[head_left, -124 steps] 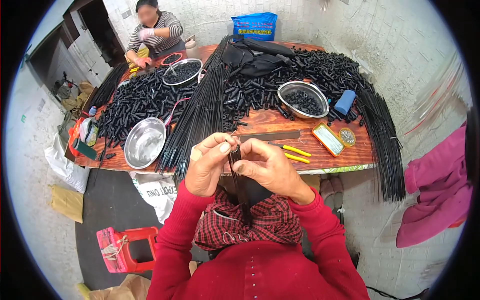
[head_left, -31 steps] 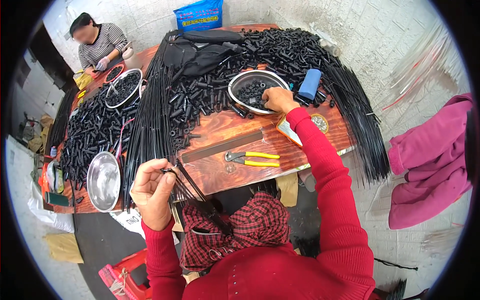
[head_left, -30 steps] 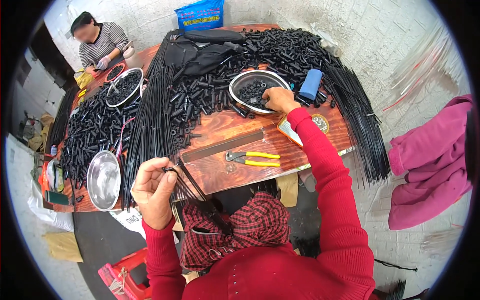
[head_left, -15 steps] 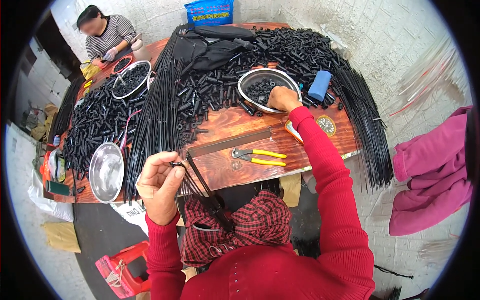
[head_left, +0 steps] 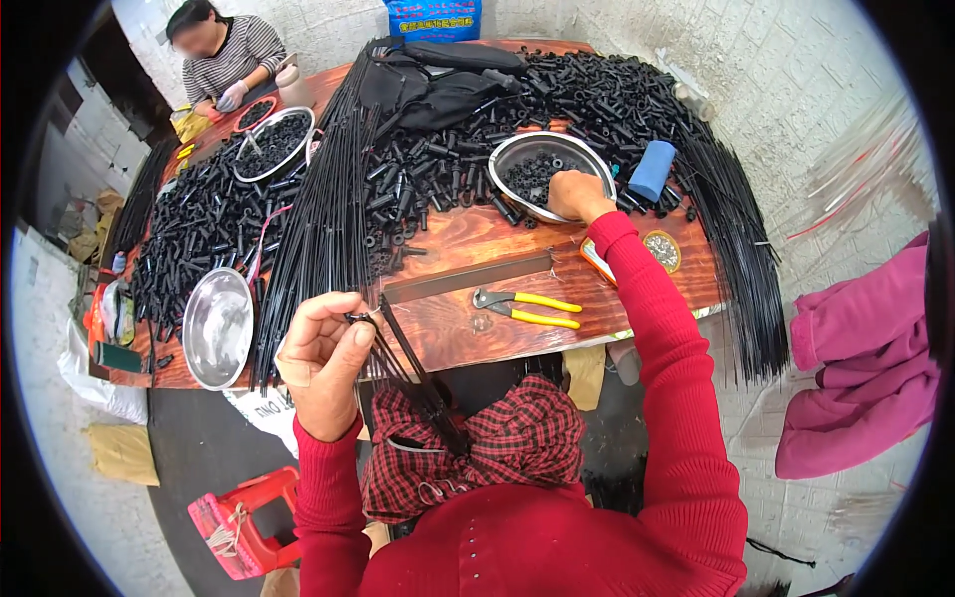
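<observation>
My left hand [head_left: 323, 363] is closed around a small bundle of thin black rods [head_left: 416, 378] that slant down toward my lap, just off the table's front edge. My right hand [head_left: 574, 195] reaches out over the rim of a steel bowl [head_left: 517, 152] holding small black plastic pieces, fingers curled down into it. Whether it has picked up a piece is hidden. Yellow-handled pliers [head_left: 527, 307] lie on the wooden table [head_left: 468, 244] between the two hands, beside a long metal ruler [head_left: 468, 278].
Heaps of black plastic parts [head_left: 199, 224] and long black rods [head_left: 323, 214] cover the table. An empty steel bowl [head_left: 217, 326] sits at the left front, a blue roll [head_left: 653, 169] by the right. Another person [head_left: 227, 55] works at the far end. A red stool [head_left: 244, 517] stands below left.
Four seconds ago both hands held the rods together. Since then my right hand has gone out to the steel bowl and stays there; the left keeps the rods.
</observation>
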### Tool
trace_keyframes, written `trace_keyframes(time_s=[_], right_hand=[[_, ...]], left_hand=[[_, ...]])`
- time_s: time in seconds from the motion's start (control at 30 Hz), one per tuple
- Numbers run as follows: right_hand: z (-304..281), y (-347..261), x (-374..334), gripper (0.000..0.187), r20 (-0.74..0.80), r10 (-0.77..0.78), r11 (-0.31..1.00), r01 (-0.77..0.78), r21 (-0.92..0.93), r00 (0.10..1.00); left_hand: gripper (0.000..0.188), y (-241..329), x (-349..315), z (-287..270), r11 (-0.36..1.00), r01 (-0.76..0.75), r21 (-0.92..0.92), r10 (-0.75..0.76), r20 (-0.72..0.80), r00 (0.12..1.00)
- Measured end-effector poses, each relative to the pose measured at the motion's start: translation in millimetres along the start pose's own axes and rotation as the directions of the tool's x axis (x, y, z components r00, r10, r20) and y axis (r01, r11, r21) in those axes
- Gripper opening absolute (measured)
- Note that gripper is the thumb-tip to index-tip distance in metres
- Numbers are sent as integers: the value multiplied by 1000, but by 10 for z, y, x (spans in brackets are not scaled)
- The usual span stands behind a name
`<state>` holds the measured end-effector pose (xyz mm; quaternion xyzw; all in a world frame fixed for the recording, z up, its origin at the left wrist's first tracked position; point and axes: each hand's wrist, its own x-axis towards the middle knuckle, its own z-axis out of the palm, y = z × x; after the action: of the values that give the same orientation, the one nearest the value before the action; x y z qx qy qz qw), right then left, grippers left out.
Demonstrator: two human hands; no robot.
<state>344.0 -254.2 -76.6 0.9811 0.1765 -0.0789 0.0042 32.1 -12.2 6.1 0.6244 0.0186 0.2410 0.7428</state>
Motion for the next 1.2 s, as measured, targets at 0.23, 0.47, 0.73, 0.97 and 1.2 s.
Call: trace_keyframes(time_s=[0.23, 0.47, 0.73, 0.97, 1.2], right_hand=[[100, 57, 76, 22, -5, -31, 999, 31, -40, 1000], [109, 64, 135, 21, -11, -132, 976, 128, -177, 991], [-11, 116, 88, 25, 42, -142, 979, 147, -142, 989], [152, 233, 138, 18, -76, -234, 965, 223, -135, 969], [-23, 137, 18, 23, -12, -247, 968, 247, 51, 969]], left_hand=[[28, -9, -4, -28, 1000, -4, 5, 4, 9, 1000], [29, -7, -1, 11, 1000, -8, -10, 8, 7, 1000], [29, -11, -5, 12, 1000, -1, -19, 0, -8, 1000], [29, 3, 6, 27, 994, 35, -99, -28, 67, 997], [33, 52, -26, -37, 994, 30, -105, -22, 75, 997]])
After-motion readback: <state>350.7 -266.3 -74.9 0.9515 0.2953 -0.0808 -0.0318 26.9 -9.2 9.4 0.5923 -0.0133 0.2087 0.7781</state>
